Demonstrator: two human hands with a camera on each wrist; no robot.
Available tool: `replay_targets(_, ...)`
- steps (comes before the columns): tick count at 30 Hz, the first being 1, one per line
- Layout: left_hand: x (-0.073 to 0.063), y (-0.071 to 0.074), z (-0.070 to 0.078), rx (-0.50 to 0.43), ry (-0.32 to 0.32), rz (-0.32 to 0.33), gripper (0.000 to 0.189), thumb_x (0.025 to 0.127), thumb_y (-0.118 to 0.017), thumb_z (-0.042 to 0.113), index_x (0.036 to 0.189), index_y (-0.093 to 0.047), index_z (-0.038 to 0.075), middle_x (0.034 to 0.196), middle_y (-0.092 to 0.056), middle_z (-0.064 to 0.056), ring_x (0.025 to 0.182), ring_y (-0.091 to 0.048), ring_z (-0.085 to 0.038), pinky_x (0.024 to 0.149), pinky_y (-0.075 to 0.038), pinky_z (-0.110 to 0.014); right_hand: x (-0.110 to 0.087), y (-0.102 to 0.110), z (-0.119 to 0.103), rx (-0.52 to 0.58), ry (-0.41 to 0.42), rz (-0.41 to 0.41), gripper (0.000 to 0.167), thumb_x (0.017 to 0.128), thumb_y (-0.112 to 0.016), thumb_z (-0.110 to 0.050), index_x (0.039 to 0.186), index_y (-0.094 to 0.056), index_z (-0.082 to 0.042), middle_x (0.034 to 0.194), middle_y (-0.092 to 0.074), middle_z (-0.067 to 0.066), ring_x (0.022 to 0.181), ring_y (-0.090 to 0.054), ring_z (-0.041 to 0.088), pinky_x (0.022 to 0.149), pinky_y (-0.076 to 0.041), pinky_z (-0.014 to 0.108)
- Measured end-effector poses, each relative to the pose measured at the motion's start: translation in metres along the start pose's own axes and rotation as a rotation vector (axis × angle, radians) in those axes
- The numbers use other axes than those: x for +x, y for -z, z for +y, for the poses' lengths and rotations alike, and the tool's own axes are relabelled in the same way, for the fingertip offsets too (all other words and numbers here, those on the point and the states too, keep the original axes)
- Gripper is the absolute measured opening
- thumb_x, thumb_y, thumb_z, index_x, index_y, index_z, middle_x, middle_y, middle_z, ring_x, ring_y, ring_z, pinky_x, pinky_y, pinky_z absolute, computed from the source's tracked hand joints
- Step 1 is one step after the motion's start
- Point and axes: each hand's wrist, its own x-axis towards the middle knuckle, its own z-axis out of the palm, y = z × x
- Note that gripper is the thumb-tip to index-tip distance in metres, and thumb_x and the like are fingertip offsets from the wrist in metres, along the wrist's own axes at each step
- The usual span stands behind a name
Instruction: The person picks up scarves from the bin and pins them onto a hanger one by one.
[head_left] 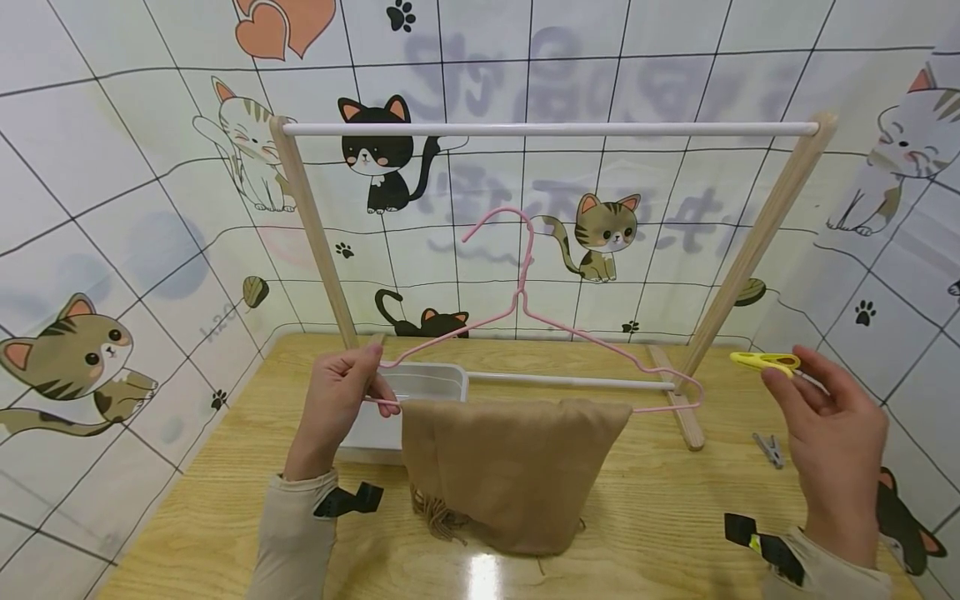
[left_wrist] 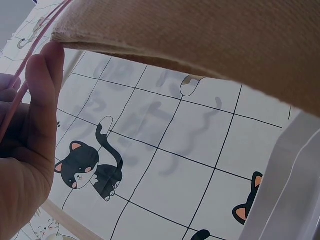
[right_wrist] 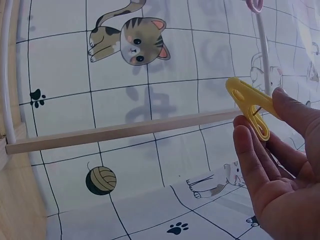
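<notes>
My left hand [head_left: 341,404] grips a pink hanger [head_left: 581,335] by its left end, hook pointing up. Draped over the hanger's lower bar is a brown scarf [head_left: 510,471] with a fringe at its lower left. In the left wrist view the scarf's folded edge [left_wrist: 165,42] lies right by the fingertips. Off to the right, my right hand [head_left: 836,442] pinches a yellow clothespin [head_left: 767,361] between thumb and fingers, level with the hanger's right end but apart from it. The right wrist view shows this clothespin [right_wrist: 250,105] from close up.
A wooden rack [head_left: 318,242] with a white top rod [head_left: 555,129] stands behind the hanger. Behind the left hand sits a white bin [head_left: 438,372]. A grey clothespin [head_left: 768,450] lies on the wooden table [head_left: 675,517] near the right hand.
</notes>
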Motion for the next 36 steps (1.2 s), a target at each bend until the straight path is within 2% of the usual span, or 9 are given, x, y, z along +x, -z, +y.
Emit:
replay_targets(7,0.000,0.000,-0.001,-0.007,-0.001,0.001,0.047,0.109,-0.050,0.018,0.072,-0.063,-0.008,0.055,-0.067,-0.007,0.046,-0.065,-0.018,0.052,-0.058,-0.033,-0.009,-0.004,-0.008,-0.021,0.096,0.027,0.044,0.093,-0.074,-0.009,0.135,-0.067,-0.017,0.132,-0.067,-0.004,0.102,-0.066,-0.003,0.079,-0.048,0.003)
replay_targets(12,0.000,0.000,-0.001,-0.011,-0.001,0.003,0.046,0.109,-0.051,0.020,0.071,-0.065,-0.003,0.055,-0.067,-0.007,0.046,-0.065,-0.017,0.052,-0.058,-0.033,-0.018,-0.006,-0.018,-0.008,0.124,0.018,0.047,0.093,-0.072,-0.007,0.138,-0.064,-0.016,0.136,-0.064,-0.001,0.108,-0.065,-0.001,0.081,-0.048,0.003)
replay_targets(17,0.000,-0.001,0.000,-0.001,0.009,0.012,0.046,0.109,-0.051,0.021,0.069,-0.067,0.004,0.055,-0.067,-0.008,0.046,-0.065,-0.018,0.052,-0.058,-0.033,-0.028,-0.009,-0.029,0.040,0.164,0.006,0.045,0.092,-0.073,-0.004,0.136,-0.066,-0.014,0.133,-0.067,-0.001,0.108,-0.067,0.001,0.082,-0.049,0.005)
replay_targets(21,0.000,-0.002,0.002,0.007,0.020,0.020,0.047,0.109,-0.051,0.021,0.069,-0.067,0.004,0.055,-0.067,-0.008,0.046,-0.065,-0.019,0.052,-0.058,-0.033,-0.035,-0.012,-0.033,0.070,0.195,-0.016,0.045,0.091,-0.074,-0.002,0.134,-0.067,-0.011,0.130,-0.069,-0.001,0.107,-0.068,0.003,0.083,-0.050,0.006)
replay_targets(27,0.000,-0.002,0.003,0.016,0.030,0.027,0.048,0.109,-0.050,0.022,0.070,-0.066,-0.001,0.055,-0.067,-0.008,0.048,-0.066,-0.018,0.056,-0.060,-0.033,-0.041,-0.013,-0.039,0.154,0.222,-0.043,0.046,0.088,-0.076,0.001,0.132,-0.068,-0.007,0.124,-0.072,0.001,0.106,-0.070,0.005,0.083,-0.052,0.009)
replay_targets(31,0.000,-0.003,0.003,0.022,0.026,0.029,0.050,0.109,-0.051,0.024,0.070,-0.064,-0.004,0.056,-0.067,-0.008,0.048,-0.066,-0.019,0.057,-0.060,-0.034,-0.045,-0.015,-0.042,0.255,0.257,-0.073,0.046,0.086,-0.075,0.007,0.131,-0.067,-0.002,0.125,-0.071,0.007,0.108,-0.071,0.009,0.083,-0.053,0.012)
replay_targets(36,0.000,-0.004,0.002,-0.001,0.022,0.030,0.047,0.109,-0.049,0.018,0.069,-0.066,0.000,0.054,-0.066,-0.009,0.045,-0.064,-0.018,0.052,-0.059,-0.035,-0.052,-0.017,-0.046,0.244,0.267,-0.082,0.047,0.086,-0.075,0.009,0.131,-0.067,-0.002,0.126,-0.071,0.006,0.108,-0.071,0.008,0.083,-0.054,0.012)
